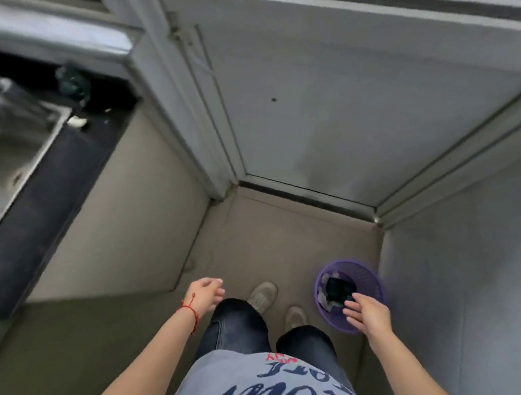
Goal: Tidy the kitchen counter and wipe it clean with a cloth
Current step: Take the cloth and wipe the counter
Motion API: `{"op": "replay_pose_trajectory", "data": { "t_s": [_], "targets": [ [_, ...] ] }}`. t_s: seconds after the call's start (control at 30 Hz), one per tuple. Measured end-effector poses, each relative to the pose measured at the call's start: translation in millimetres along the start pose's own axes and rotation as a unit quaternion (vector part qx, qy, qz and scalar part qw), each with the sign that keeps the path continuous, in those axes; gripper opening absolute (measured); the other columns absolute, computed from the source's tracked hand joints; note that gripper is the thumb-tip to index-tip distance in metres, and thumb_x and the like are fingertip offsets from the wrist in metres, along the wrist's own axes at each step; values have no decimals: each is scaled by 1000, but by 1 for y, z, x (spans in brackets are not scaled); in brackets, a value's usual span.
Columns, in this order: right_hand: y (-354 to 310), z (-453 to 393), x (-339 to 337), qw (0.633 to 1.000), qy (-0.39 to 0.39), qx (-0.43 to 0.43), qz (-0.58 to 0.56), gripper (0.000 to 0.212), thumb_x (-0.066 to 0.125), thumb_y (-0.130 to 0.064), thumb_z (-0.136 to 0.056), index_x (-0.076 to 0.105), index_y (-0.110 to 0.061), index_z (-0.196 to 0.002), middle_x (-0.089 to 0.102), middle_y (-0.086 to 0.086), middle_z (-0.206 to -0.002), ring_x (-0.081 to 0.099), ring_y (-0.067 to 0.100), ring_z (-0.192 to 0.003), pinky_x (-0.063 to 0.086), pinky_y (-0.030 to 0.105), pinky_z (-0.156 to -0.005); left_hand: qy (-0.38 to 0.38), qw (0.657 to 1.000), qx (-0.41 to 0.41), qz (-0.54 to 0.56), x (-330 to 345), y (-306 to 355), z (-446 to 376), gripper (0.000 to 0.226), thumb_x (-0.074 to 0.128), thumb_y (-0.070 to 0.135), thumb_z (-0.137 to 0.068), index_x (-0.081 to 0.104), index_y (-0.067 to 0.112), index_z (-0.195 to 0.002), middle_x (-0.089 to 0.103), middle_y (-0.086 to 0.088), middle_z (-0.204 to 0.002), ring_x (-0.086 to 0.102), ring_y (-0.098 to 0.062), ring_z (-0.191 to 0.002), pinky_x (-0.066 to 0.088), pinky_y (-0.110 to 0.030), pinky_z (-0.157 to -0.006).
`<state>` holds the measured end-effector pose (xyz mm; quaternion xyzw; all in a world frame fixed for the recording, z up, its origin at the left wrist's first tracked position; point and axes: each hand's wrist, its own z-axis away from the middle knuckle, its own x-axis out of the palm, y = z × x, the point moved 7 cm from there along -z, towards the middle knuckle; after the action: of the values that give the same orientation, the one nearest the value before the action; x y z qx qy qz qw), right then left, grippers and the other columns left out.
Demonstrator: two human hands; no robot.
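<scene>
Hovering with fingers straight and slightly spread, right hand over the near rim of a round purple mesh-plastic basket on the beige floor, holding nothing. Inside, dark crumpled scraps. Left hand loose, fingers lightly curled, red string round the wrist. Far left, dark smooth counter edging a steel sink; cloth not made out.

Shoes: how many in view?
2. One shoe on the floor ahead of the left leg, the other beside it, left of the purple bin; trouser legs partly hide both.
</scene>
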<state>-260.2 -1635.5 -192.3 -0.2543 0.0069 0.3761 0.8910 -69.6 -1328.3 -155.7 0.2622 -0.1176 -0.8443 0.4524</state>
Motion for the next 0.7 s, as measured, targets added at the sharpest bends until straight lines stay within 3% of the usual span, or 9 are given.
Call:
{"op": "replay_pose_trajectory", "data": {
  "t_s": [0.13, 0.23, 0.33, 0.47, 0.7],
  "targets": [
    [-10, 6, 38, 995, -55, -20, 77, 28, 47, -12, -94, 54, 3, -117, 61, 13, -82, 59, 32, -80, 48, 30, -65, 59, 993, -49, 87, -28, -80, 32, 20, 47, 14, -93, 54, 15, -75, 55, -1, -67, 46, -12, -56, 38, -17, -46],
    [-13, 20, 77, 983, -99, -45, 150, 21, 47, -11, -94, 55, -2, -111, 61, 15, -83, 58, 23, -67, 49, 26, -56, 114, 977, -93, 155, -51, -147, 59, 24, 48, 14, -93, 54, 16, -69, 55, -2, -67, 47, -14, -57, 36, -23, -54],
    [-8, 37, 124, 958, -141, -78, 238, 14, 47, -10, -93, 54, -5, -104, 61, 16, -83, 59, 20, -61, 48, 24, -52, 152, 952, -136, 228, -65, -213, 85, 26, 49, 15, -92, 54, 16, -67, 56, -3, -67, 49, -15, -59, 37, -22, -58],
    [14, 66, 196, 910, -199, -113, 346, 10, 48, -8, -93, 54, -6, -86, 57, 12, -70, 53, 6, -29, 42, 15, -37, 187, 909, -175, 330, -76, -290, 117, 27, 48, 15, -93, 52, 16, -67, 55, -3, -68, 48, -15, -60, 36, -22, -58],
    [85, 133, 321, 801, -270, -175, 505, 18, 48, -7, -92, 54, -9, -76, 58, 11, -68, 54, 21, -52, 43, 17, -40, 226, 818, -222, 480, -95, -404, 154, 16, 46, 18, -94, 53, 13, -80, 56, -4, -73, 50, -15, -62, 35, -21, -59]
  ]
}}
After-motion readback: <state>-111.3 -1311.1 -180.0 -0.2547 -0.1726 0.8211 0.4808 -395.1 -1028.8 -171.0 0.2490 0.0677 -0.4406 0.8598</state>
